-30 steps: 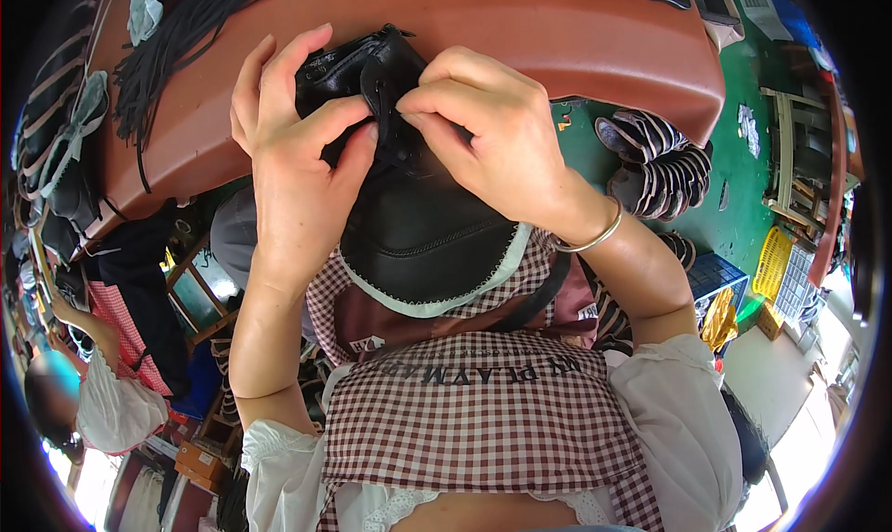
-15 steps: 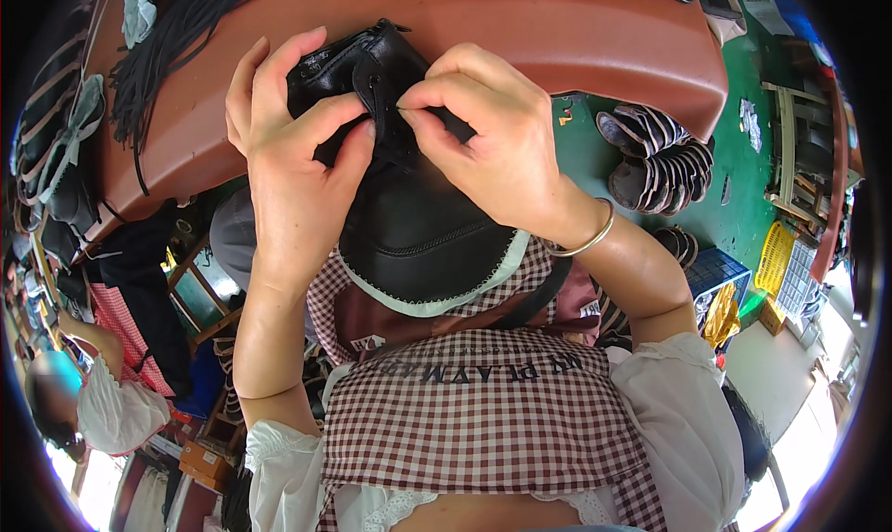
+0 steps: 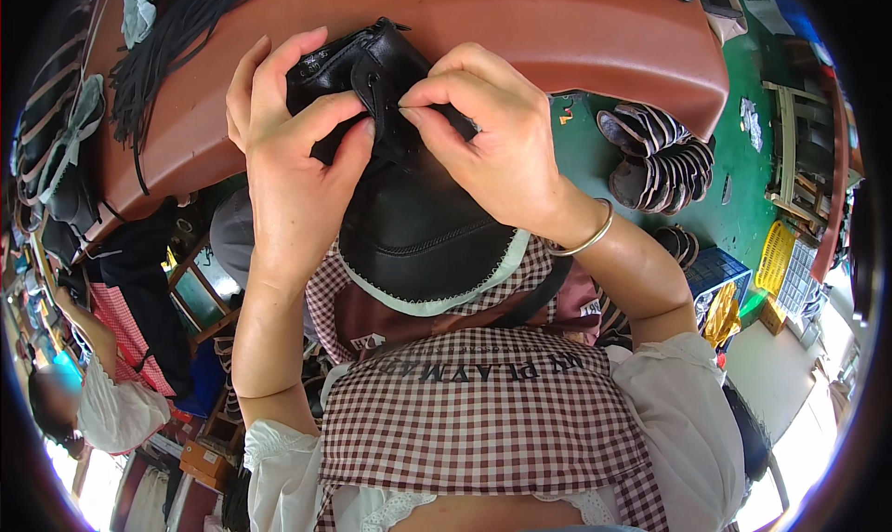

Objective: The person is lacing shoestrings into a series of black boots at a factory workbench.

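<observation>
Desk [image 3: 595,39] brown, spans top of view. Checked apron [image 3: 483,420] at bottom. Black leather shoe upper [image 3: 418,239] between them — far end overlaps desk edge in view, contact unclear; pale-edged end over apron. Left hand [image 3: 297,156]: thumb and index narrow, pinching left side of the upper's holed flap [image 3: 373,81], other fingers fanned out. Right hand [image 3: 497,128]: thumb and index nearly together by flap's right side — can't tell what's between them.
</observation>
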`<state>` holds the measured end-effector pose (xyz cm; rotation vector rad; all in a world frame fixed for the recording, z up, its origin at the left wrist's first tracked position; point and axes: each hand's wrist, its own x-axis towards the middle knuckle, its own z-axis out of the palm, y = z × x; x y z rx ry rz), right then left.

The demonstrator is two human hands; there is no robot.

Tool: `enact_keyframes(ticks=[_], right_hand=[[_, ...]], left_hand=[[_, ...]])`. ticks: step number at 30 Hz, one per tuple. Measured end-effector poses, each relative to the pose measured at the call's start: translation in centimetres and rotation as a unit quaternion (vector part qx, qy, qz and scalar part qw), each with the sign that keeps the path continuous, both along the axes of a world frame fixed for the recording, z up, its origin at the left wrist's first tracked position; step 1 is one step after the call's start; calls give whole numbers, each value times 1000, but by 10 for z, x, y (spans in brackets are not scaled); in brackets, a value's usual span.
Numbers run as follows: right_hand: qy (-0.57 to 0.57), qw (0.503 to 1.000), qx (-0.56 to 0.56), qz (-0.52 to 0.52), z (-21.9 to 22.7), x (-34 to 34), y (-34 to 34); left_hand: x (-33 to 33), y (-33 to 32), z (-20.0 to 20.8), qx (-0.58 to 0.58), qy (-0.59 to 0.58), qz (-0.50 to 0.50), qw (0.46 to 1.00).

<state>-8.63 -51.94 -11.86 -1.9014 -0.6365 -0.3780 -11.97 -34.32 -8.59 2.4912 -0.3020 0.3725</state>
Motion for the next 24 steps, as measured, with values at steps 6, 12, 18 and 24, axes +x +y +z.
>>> enact_keyframes(ticks=[6,12,18,24], right_hand=[[-17,1000,-25,0,-2,1,5],[-14,1000,-1,2,-6,1,7],[-36,999,-9,-12,-6,1,7],[-77,996,-41,-26,-5,4,11]], left_hand=[[1,0,-1,5,-5,-1,1000],[0,-1,-2,-1,-3,2,1000],[0,-1,-3,-10,1,7,1000],[1,-3,-3,-12,4,7,1000]])
